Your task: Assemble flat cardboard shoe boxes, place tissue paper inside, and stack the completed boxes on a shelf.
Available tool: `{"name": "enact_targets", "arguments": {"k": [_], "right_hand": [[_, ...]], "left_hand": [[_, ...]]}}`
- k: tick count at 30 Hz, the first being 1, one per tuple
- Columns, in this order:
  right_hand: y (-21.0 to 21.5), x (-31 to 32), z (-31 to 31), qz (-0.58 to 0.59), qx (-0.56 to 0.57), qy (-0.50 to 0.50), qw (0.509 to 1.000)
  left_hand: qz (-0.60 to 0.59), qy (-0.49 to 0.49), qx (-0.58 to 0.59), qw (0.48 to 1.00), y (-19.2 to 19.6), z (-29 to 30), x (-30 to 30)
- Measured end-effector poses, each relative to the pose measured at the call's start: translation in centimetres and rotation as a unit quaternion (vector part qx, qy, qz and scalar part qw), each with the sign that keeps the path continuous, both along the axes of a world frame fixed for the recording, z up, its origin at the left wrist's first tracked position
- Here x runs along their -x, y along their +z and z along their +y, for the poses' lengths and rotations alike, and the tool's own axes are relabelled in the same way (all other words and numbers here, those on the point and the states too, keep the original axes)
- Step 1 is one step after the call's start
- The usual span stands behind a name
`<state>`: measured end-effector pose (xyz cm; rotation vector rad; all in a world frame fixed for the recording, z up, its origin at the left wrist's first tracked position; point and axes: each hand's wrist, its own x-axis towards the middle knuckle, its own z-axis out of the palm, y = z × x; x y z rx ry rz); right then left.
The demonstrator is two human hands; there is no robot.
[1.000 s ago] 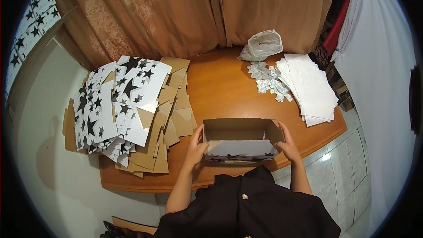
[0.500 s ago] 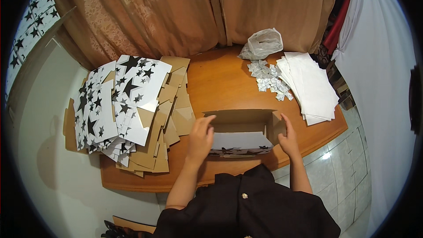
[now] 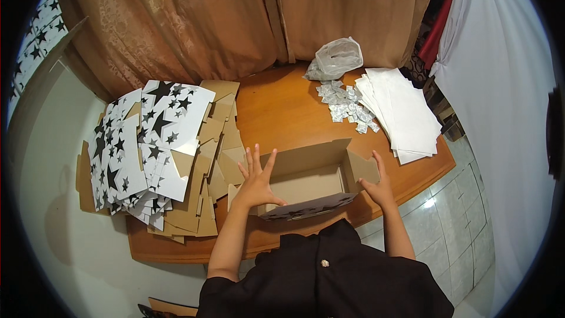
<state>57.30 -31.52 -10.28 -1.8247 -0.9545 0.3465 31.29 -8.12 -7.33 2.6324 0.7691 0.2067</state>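
Observation:
An open-topped cardboard box [image 3: 309,184] sits near the table's front edge, turned slightly aslant. Its inside is plain brown; the outer front is white with black stars. At its left end is my left hand [image 3: 255,187], fingers spread wide and thumb reaching over the front left corner. My right hand [image 3: 379,188] is by the right end, index finger raised and thumb apart from it, near the front right corner. Whether that thumb touches the cardboard I cannot tell. Nothing is gripped by either hand.
Flat star-printed cardboard sheets [image 3: 126,147] are piled at the left, over brown cardboard blanks [image 3: 220,141]. Toward the back right are small clear packets [image 3: 347,106], a translucent plastic bag [image 3: 335,59] and white paper sheets [image 3: 403,115]. Brown curtains [image 3: 194,17] hang behind the wooden table [image 3: 265,106].
The box has turned aslant, and its white front panel, which leaned inward, now stands out of the opening, baring the floor. My left hand's fingers have spread; the view has shifted slightly.

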Motion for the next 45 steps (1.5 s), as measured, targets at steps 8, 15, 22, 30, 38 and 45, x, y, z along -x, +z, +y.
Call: {"name": "enact_targets", "arguments": {"k": [8,15,22,30,38,45], "right_hand": [[0.4,3.8,1.3,0.02,0.003,-0.099,0.995],[-4.0,2.8,0.2,0.025,-0.026,-0.012,0.999],[-6.4,4.4,0.0,0.094,-0.032,-0.135,0.986],[-5.9,3.7,-1.0,0.217,-0.02,-0.056,0.974],[-1.2,-0.9,-0.4,0.276,0.055,0.26,0.924],[2.4,1.0,1.2,-0.174,0.365,0.196,0.893]], "left_hand": [[-0.054,-0.139,-0.054,0.987,-5.5,-4.2,1.0],[-0.112,0.066,-0.12,0.984,-5.8,-2.7,-1.1],[-0.154,-0.044,-0.093,0.983,-3.5,-0.9,-1.8],[-0.011,-0.136,-0.106,0.985,-5.0,-1.6,0.8],[-0.017,-0.14,-0.103,0.985,-5.0,-2.0,0.5],[-0.03,-0.122,-0.095,0.988,-5.1,-1.8,0.1]]}}
